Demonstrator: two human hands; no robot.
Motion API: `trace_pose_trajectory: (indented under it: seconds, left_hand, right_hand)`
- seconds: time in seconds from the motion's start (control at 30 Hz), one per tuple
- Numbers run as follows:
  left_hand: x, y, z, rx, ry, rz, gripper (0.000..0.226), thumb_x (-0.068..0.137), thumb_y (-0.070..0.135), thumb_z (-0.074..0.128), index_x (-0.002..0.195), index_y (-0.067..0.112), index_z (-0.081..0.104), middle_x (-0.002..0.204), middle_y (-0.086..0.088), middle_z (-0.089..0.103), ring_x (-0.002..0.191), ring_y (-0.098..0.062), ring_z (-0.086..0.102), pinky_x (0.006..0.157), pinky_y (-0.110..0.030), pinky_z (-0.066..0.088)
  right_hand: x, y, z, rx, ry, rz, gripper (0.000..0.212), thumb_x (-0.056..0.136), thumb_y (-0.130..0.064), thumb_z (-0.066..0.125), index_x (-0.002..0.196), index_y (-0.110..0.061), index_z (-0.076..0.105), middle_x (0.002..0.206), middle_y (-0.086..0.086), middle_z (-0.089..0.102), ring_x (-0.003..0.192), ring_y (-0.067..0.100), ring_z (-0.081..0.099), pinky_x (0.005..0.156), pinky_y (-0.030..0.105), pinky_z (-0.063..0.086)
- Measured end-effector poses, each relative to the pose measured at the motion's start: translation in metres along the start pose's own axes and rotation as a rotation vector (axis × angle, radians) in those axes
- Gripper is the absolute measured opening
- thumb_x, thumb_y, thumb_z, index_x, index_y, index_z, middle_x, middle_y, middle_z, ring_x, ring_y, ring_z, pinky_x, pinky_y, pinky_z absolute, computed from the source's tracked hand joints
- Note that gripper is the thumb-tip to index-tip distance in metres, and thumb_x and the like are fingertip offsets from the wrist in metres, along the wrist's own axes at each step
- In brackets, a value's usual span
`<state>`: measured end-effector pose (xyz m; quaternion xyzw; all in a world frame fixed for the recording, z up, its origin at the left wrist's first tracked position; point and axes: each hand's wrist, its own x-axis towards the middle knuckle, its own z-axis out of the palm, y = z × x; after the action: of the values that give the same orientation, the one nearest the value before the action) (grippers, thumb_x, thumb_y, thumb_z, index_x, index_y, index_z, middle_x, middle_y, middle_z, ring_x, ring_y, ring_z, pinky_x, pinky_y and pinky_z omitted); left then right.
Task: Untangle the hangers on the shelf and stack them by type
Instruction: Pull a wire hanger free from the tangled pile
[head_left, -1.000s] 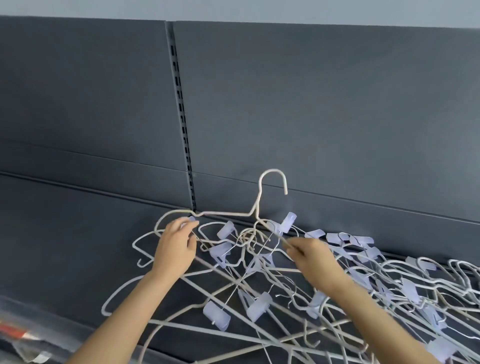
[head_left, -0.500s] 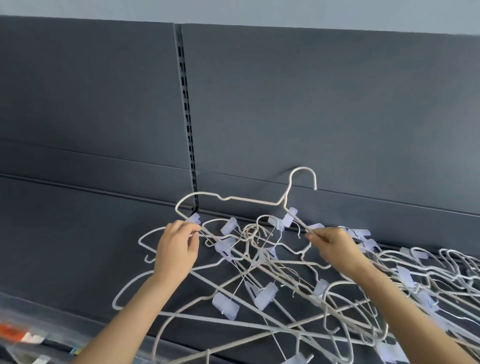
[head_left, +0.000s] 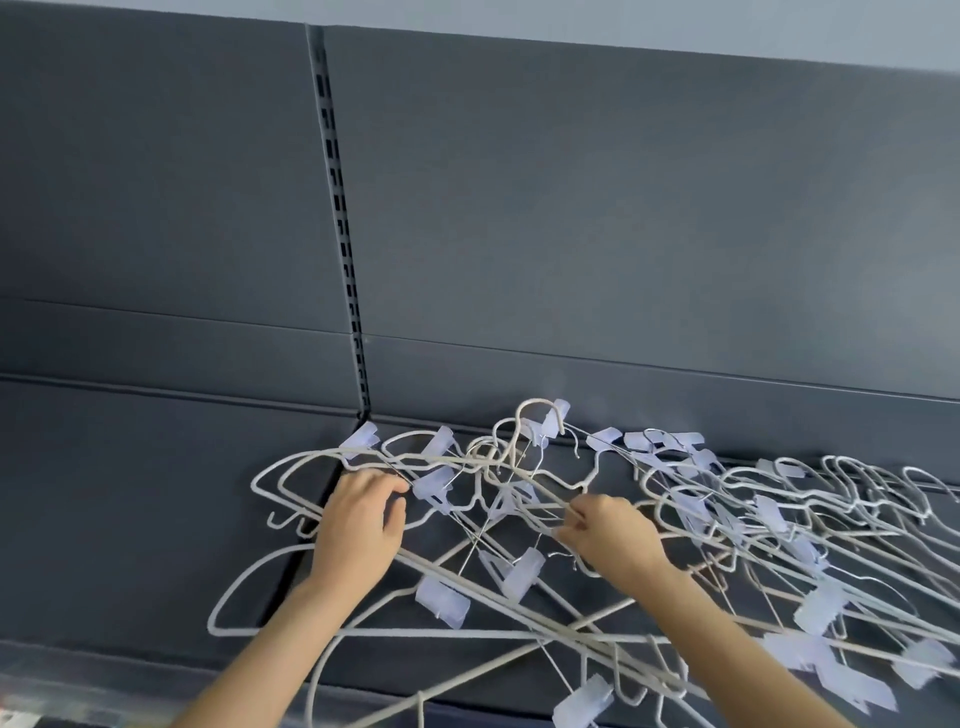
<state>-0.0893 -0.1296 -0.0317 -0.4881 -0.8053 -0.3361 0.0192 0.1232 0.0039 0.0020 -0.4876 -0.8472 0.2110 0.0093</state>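
Tangled white hangers (head_left: 488, 460) lie on the dark grey shelf (head_left: 130, 509), close against its back panel. Several carry translucent clips (head_left: 441, 603). Left hand (head_left: 358, 525): grip curled round a thin wire beside one clip. Right hand (head_left: 608, 535): grip pinching a white hanger bar at the tangle's centre. Items at the lower-left edge are too blurred to read
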Motion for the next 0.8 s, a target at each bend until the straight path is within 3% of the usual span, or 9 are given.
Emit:
trace_pose_trajectory:
  seconds: [0.1, 0.23, 0.37, 0.47, 0.6, 0.7, 0.8]
  left_hand:
    - [0.0, -0.001, 0.004, -0.015, -0.034, -0.034, 0.015, 0.083, 0.005, 0.06, 0.096, 0.007, 0.067, 0.096, -0.006, 0.064, 0.096, -0.027, 0.055, 0.086, -0.037, 0.044]
    - [0.002, 0.002, 0.001, -0.035, -0.003, -0.033, 0.015, 0.082, 0.002, 0.06, 0.094, 0.007, 0.068, 0.096, -0.006, 0.064, 0.095, -0.026, 0.056, 0.085, -0.036, 0.044]
    - [0.009, 0.0, -0.011, -0.014, 0.136, -0.021, 0.017, 0.077, -0.004, 0.064, 0.091, 0.005, 0.068, 0.094, -0.009, 0.064, 0.09, -0.03, 0.057, 0.08, -0.041, 0.046]
    - [0.011, -0.001, -0.019, -0.026, 0.207, -0.031, 0.017, 0.08, 0.0, 0.06, 0.094, 0.006, 0.068, 0.097, -0.008, 0.063, 0.089, -0.028, 0.056, 0.08, -0.041, 0.047]
    - [0.009, 0.003, -0.027, -0.025, 0.249, -0.03, 0.021, 0.078, -0.005, 0.061, 0.094, 0.007, 0.068, 0.096, -0.005, 0.063, 0.09, -0.026, 0.054, 0.079, -0.035, 0.043]
    - [0.012, 0.008, -0.031, -0.023, 0.278, -0.062, 0.021, 0.079, -0.005, 0.06, 0.095, 0.006, 0.067, 0.099, -0.008, 0.063, 0.093, -0.03, 0.053, 0.081, -0.037, 0.041]
    - [0.021, 0.016, -0.037, -0.036, 0.315, -0.075, 0.024, 0.082, -0.004, 0.057, 0.103, 0.004, 0.064, 0.107, -0.013, 0.061, 0.099, -0.034, 0.052, 0.086, -0.043, 0.042]
  right_hand:
    - [0.0, -0.008, 0.003, -0.079, -0.03, 0.007, 0.019, 0.083, -0.031, 0.056, 0.083, -0.012, 0.059, 0.08, 0.002, 0.059, 0.076, 0.024, 0.056, 0.067, 0.028, 0.045]
    - [-0.001, -0.01, 0.001, -0.123, 0.025, -0.069, 0.026, 0.091, -0.022, 0.042, 0.066, -0.016, 0.039, 0.072, 0.001, 0.049, 0.072, 0.026, 0.047, 0.056, 0.028, 0.034]
    - [0.0, -0.005, -0.03, 0.042, 0.151, -0.195, 0.013, 0.092, -0.018, 0.045, 0.087, -0.01, 0.055, 0.071, 0.002, 0.055, 0.068, 0.028, 0.052, 0.06, 0.032, 0.04]
    - [0.003, 0.001, -0.061, 0.066, 0.208, -0.292, 0.012, 0.092, -0.015, 0.048, 0.09, -0.012, 0.059, 0.063, 0.0, 0.053, 0.062, 0.026, 0.046, 0.06, 0.033, 0.041]
    - [0.005, 0.023, -0.085, 0.136, 0.265, -0.279, 0.014, 0.091, -0.009, 0.051, 0.084, -0.006, 0.063, 0.061, 0.01, 0.056, 0.057, 0.028, 0.044, 0.056, 0.031, 0.038]
    - [0.002, 0.04, -0.091, 0.176, 0.287, -0.264, 0.017, 0.089, -0.007, 0.052, 0.074, -0.011, 0.061, 0.051, -0.002, 0.048, 0.051, 0.018, 0.037, 0.05, 0.018, 0.034]
    - [-0.006, 0.054, -0.097, 0.213, 0.277, -0.261, 0.017, 0.088, -0.005, 0.054, 0.075, -0.01, 0.063, 0.042, -0.008, 0.047, 0.043, 0.01, 0.039, 0.049, 0.014, 0.037]
